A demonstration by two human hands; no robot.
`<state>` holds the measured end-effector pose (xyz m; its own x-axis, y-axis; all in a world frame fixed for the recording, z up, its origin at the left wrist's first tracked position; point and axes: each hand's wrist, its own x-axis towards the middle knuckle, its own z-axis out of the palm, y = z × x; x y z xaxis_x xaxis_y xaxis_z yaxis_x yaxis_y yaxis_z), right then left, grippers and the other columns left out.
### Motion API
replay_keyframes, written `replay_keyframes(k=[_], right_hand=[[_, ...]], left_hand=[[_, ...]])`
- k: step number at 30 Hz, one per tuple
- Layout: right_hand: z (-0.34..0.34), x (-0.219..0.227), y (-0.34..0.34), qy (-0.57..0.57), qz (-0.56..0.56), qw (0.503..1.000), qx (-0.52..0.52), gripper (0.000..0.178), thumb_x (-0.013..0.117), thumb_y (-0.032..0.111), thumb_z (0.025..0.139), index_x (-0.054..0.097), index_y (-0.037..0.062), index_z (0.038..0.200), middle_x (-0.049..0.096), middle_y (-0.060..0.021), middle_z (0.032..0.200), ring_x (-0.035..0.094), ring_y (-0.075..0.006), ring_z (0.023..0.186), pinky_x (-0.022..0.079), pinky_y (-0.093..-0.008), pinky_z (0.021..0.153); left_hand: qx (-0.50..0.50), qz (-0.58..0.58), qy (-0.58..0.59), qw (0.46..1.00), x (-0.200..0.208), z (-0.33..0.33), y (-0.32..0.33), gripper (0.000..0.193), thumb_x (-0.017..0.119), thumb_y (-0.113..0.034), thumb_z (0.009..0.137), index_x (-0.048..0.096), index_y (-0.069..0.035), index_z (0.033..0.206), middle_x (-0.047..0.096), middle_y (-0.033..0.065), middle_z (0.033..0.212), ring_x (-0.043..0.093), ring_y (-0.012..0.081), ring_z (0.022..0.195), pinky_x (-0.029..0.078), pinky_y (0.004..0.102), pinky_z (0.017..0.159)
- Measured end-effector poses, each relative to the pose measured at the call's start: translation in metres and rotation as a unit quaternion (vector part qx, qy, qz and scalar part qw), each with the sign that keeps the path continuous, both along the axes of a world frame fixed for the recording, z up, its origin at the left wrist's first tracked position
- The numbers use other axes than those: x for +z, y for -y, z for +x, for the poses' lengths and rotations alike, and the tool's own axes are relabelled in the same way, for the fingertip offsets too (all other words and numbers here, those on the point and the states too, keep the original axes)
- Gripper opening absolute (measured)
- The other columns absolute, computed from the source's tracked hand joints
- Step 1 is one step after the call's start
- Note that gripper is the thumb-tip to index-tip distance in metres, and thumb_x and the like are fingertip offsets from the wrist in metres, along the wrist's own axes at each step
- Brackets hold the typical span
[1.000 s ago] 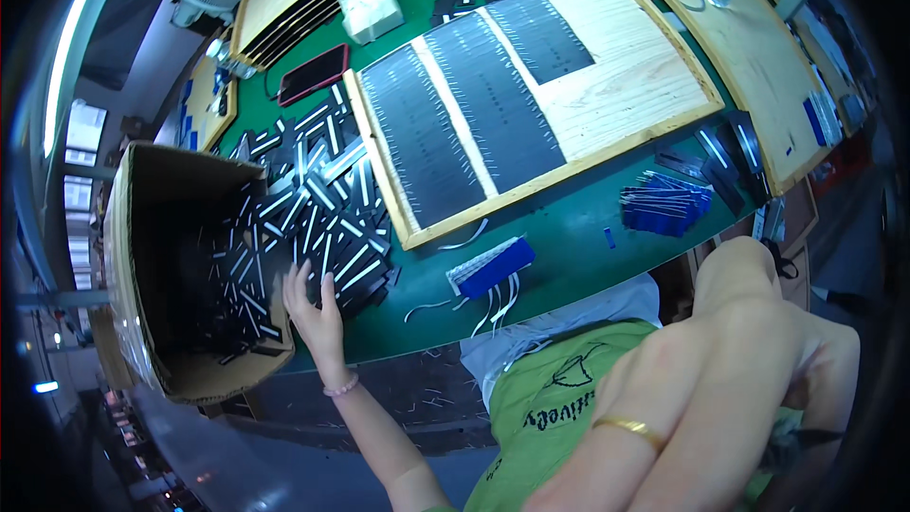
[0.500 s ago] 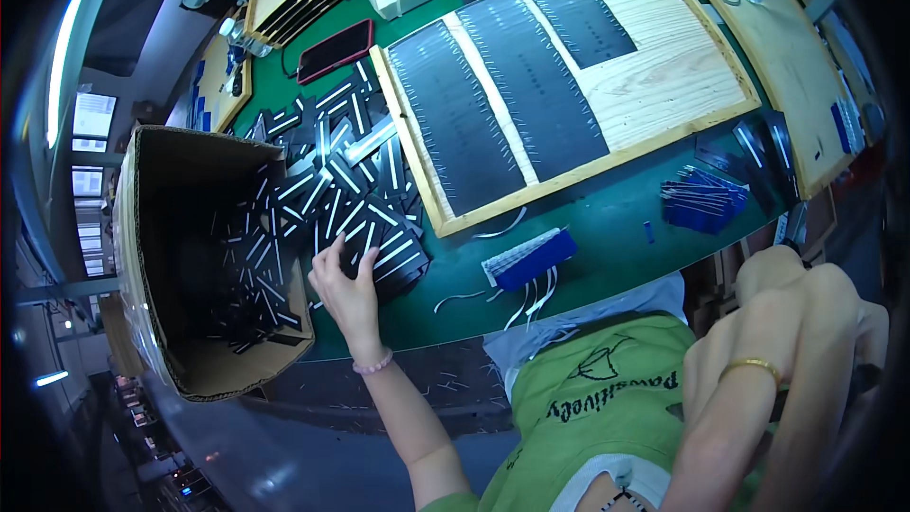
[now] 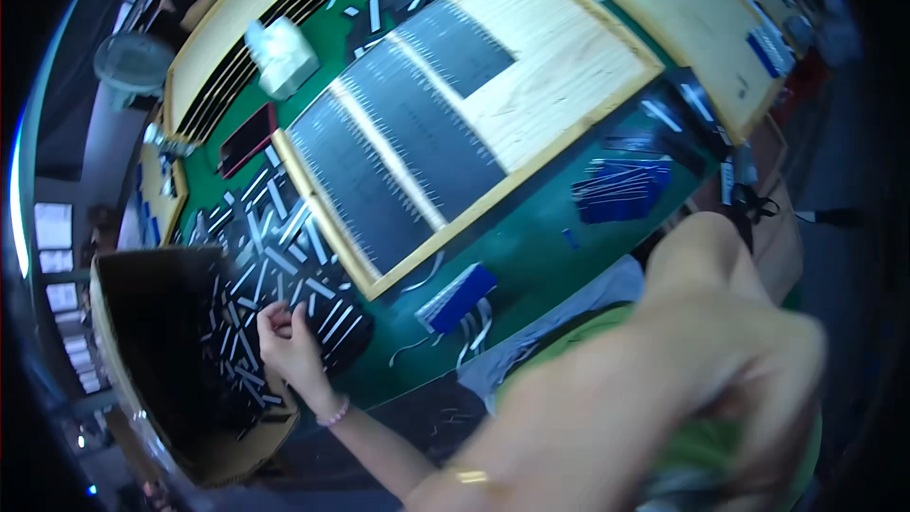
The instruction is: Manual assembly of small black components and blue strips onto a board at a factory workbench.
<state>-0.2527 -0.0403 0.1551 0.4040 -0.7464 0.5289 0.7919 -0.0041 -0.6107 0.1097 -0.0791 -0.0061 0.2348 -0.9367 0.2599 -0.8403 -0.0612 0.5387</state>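
My left hand point(image 3: 292, 351) is at the near edge of a loose pile of black pieces with white strips point(image 3: 275, 237). Its thumb stands apart from the half-curled fingers, and nothing shows between them. My right hand point(image 3: 654, 370), with a gold ring, looms large and blurred close up at the lower right; its fingers are too smeared to read. Between the hands lies a blue bundle of cards with white strips point(image 3: 459, 298), loose white ends trailing from it. Beyond it, a wood-framed board point(image 3: 559, 38) carries dark panels edged with short pale strips.
An open cardboard box point(image 3: 213, 469) at the left holds more black pieces. A blue stack point(image 3: 621, 192) lies right on the green table point(image 3: 531, 228). Farther back are a red-edged phone point(image 3: 248, 140), a white plastic-wrapped box point(image 3: 282, 57), and stacked wooden trays point(image 3: 213, 14) near another person's arm.
The view has turned, shifting the table scene left and tilting it. My right hand has come much closer and blurred. My left hand's fingers are more curled, still by the pile.
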Motion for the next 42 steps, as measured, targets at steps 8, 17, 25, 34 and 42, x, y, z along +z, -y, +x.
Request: replay_keyframes(k=[8,17,25,34,42], right_hand=[[-0.04,-0.049,-0.06,0.102,-0.041,0.983,0.145,0.051,0.064,0.029,0.082,0.055,-0.0122,0.11,0.059,-0.0318,0.106,0.064,-0.025,0.076,0.054,-0.0352,0.066],[0.031,-0.103,-0.02,-0.536,-0.23,0.74,-0.335,0.034,0.074,0.005,0.074,0.051,0.0034,0.099,0.054,-0.0108,0.085,0.059,-0.0245,0.074,0.049,-0.034,0.062],[0.05,-0.132,-0.012,-0.497,-0.475,0.636,-0.351,0.02,0.064,0.013,0.065,0.061,0.0058,0.083,0.052,-0.0005,0.074,0.053,-0.0155,0.067,0.046,-0.0241,0.048],[0.037,-0.182,-0.036,-0.556,-0.273,0.714,-0.326,0.049,0.082,0.015,0.065,0.061,0.0085,0.109,0.067,-0.0021,0.091,0.057,-0.0195,0.065,0.049,-0.0307,0.049],[0.033,-0.185,-0.026,-0.534,-0.369,0.669,-0.363,0.04,0.076,0.014,0.066,0.063,0.0103,0.104,0.066,-0.0012,0.099,0.053,-0.0153,0.064,0.048,-0.026,0.047]], left_hand=[[-0.084,0.002,-0.486,0.87,0.05,-0.063,-0.049,0.023,0.052,-0.004,0.094,0.056,0.006,0.115,0.064,0.0084,0.08,0.063,0.0126,0.062,0.054,0.023,0.057],[-0.108,0.093,-0.534,0.833,0.038,-0.125,-0.074,0.024,0.051,-0.011,0.096,0.062,0.009,0.104,0.068,0.0113,0.092,0.064,0.0125,0.062,0.055,0.0238,0.058],[-0.15,0.105,-0.428,0.885,0.028,-0.131,-0.084,0.014,0.058,-0.007,0.092,0.069,0.002,0.098,0.063,-0.0013,0.079,0.05,0.0015,0.062,0.04,0.0159,0.053],[-0.029,0.04,-0.606,0.794,0.018,-0.099,-0.075,0.024,0.055,-0.011,0.095,0.063,0.007,0.109,0.068,0.0115,0.096,0.062,0.0118,0.063,0.052,0.0231,0.057],[-0.029,0.045,-0.598,0.799,0.012,-0.095,-0.08,0.025,0.056,-0.011,0.094,0.063,0.006,0.111,0.068,0.0113,0.095,0.063,0.0121,0.063,0.052,0.0224,0.058]])
